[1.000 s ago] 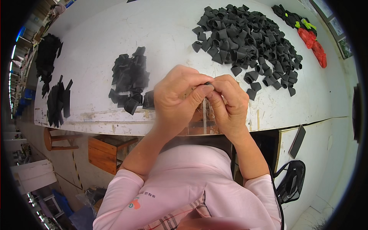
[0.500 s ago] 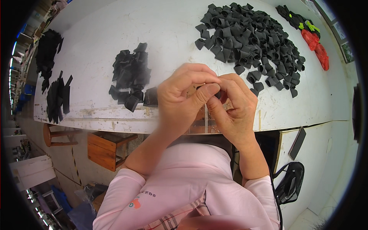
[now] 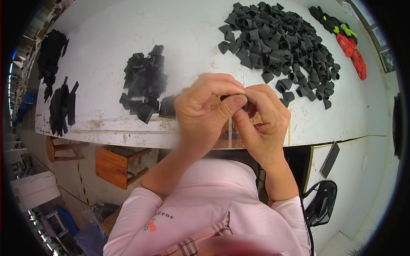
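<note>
Above the front part of the white table [image 3: 188, 51], my left hand [image 3: 203, 109] and my right hand [image 3: 265, 123] meet, thumbs and fingertips pinched together. Between them is a small black fabric piece [image 3: 245, 106]; the fingers hide most of it. Left of my left hand, one black fabric piece [image 3: 167, 107] lies on the table, partly covered by the hand. Beyond it sits a loose heap of flat black fabric pieces [image 3: 145, 79]. To the far right of my hands spreads a large pile of small black curled fabric loops [image 3: 277, 42].
Two more black fabric heaps lie at the table's left end, one of strips [image 3: 62, 109]. A red plastic bag [image 3: 358, 64] and a black bundle with yellow-green ties [image 3: 326, 20] are at the right wall. Wooden stools [image 3: 113, 165] and a black bag [image 3: 322, 202] are below the table.
My hands stay pinched on the small black piece, and the right hand has shifted slightly to the right. The heaps on the table look the same.
</note>
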Demonstrator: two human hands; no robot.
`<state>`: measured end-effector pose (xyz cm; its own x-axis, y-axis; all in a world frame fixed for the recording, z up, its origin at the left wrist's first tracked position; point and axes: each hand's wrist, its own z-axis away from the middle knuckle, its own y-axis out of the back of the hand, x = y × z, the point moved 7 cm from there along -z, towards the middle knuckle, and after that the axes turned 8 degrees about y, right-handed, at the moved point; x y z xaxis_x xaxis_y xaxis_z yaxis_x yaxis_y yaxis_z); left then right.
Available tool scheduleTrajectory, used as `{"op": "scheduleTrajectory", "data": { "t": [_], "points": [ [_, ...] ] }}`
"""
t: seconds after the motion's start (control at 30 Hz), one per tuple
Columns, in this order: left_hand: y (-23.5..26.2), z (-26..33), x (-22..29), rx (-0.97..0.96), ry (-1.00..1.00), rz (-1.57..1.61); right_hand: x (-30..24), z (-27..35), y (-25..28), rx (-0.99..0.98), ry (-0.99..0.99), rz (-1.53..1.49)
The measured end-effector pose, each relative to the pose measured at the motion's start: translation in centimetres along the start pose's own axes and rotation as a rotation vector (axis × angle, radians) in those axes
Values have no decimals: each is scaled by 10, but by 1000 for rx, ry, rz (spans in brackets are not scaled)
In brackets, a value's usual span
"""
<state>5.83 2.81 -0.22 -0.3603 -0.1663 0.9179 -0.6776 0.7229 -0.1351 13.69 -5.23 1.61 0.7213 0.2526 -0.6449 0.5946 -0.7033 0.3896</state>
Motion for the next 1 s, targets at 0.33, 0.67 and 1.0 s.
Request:
{"op": "scheduleTrajectory", "data": {
  "t": [0.33,0.67,1.0],
  "points": [
    [16,3,-24,203,259,709,-7,-5,3,14,-8,21],
    [10,17,-28,82,279,696,4,9,2,25,164,87],
    [11,-2,2,-91,38,-233,4,-1,5,-82,10,-33]
  ]
}}
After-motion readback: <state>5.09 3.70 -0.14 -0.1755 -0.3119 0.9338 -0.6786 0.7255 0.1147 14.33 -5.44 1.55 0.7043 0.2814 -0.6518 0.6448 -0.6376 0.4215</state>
